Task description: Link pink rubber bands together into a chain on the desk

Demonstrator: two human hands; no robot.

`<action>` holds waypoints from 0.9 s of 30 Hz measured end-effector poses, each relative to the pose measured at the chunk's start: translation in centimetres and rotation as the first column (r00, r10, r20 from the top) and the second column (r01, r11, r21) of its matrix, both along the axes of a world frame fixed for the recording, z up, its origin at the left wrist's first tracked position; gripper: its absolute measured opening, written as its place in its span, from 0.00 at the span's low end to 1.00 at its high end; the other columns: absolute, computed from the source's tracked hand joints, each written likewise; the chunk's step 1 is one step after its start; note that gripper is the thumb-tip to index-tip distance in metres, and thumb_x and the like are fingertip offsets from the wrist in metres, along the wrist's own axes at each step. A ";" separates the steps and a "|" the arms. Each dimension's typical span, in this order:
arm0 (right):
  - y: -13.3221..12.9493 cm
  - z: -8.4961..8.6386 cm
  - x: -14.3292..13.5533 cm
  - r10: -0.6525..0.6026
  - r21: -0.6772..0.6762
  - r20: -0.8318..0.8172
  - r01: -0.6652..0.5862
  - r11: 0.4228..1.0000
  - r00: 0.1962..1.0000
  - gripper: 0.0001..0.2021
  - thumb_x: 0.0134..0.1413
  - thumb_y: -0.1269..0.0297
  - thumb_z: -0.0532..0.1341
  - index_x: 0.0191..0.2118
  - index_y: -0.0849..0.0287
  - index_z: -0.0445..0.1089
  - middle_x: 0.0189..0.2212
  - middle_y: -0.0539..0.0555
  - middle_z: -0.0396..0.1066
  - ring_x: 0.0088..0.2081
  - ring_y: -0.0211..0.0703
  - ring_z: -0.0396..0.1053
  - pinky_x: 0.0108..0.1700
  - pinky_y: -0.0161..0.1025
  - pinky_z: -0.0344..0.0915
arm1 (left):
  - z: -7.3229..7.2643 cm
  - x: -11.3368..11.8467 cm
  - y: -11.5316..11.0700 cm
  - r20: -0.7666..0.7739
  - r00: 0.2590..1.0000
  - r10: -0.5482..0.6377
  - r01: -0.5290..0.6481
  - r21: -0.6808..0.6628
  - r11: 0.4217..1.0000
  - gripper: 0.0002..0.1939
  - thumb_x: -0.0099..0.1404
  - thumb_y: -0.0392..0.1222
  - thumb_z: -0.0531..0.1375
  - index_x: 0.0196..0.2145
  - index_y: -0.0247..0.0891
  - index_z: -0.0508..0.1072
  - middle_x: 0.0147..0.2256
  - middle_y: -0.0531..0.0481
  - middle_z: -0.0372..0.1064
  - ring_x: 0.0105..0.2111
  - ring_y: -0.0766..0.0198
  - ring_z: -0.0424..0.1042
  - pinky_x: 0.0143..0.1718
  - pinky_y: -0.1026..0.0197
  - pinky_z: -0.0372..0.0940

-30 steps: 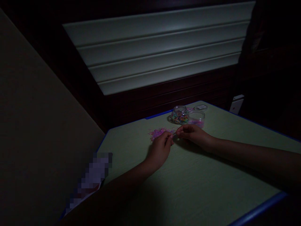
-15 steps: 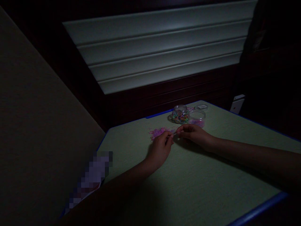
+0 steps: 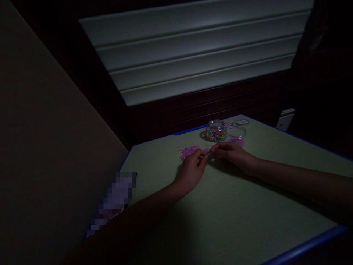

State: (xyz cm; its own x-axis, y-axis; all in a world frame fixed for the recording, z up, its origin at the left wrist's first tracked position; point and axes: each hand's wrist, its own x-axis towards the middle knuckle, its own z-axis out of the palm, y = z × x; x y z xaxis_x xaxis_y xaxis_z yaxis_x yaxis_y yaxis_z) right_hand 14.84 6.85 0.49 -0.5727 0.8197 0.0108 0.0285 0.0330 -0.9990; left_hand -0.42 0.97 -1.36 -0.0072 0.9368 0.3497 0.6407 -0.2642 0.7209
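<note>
My left hand (image 3: 193, 167) is closed in a pinch, close in front of a loose pile of small pink elastic bands (image 3: 189, 150). Facing it, my right hand (image 3: 231, 154) pinches too, thumb against forefinger. A thin, pale elastic band (image 3: 209, 153) spans the short gap between the two sets of fingertips; its exact shape is too small and dark to tell. Behind the right hand stands a clear open jar (image 3: 235, 132) with pink bands low inside. Beside it on the left is another clear jar (image 3: 215, 130), holding many-coloured bands.
A clear round lid (image 3: 241, 123) lies at the table's back corner, near more pink bits. The pale green table (image 3: 234, 217) has a blue edge. A blurred-out item (image 3: 116, 198) lies at the left edge. Beyond the right back edge is a white box (image 3: 286, 119).
The whole view has shifted slightly, so the table and hands appear further right and higher. Both hands keep their pinch, fingertips still close together.
</note>
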 end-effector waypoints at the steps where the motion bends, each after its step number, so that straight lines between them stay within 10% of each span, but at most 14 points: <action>1: 0.0 -0.1 0.0 -0.005 -0.008 -0.014 0.005 1.000 1.000 0.09 0.43 0.63 0.57 0.32 0.61 0.64 0.22 0.48 0.62 0.19 0.29 0.57 0.20 0.28 0.54 | 0.0 0.0 0.0 0.000 1.000 0.004 -0.004 -0.001 1.000 0.10 0.60 0.44 0.48 0.34 0.38 0.65 0.28 0.52 0.66 0.23 0.71 0.64 0.20 0.70 0.56; 27: 0.6 -0.6 0.2 0.035 0.090 0.020 -0.036 0.995 0.999 0.12 0.40 0.60 0.59 0.31 0.62 0.65 0.20 0.46 0.60 0.19 0.28 0.56 0.21 0.29 0.52 | -0.6 -0.4 0.4 -0.025 1.000 -0.016 0.016 -0.018 1.000 0.10 0.60 0.46 0.48 0.34 0.38 0.63 0.25 0.54 0.65 0.21 0.72 0.63 0.19 0.70 0.54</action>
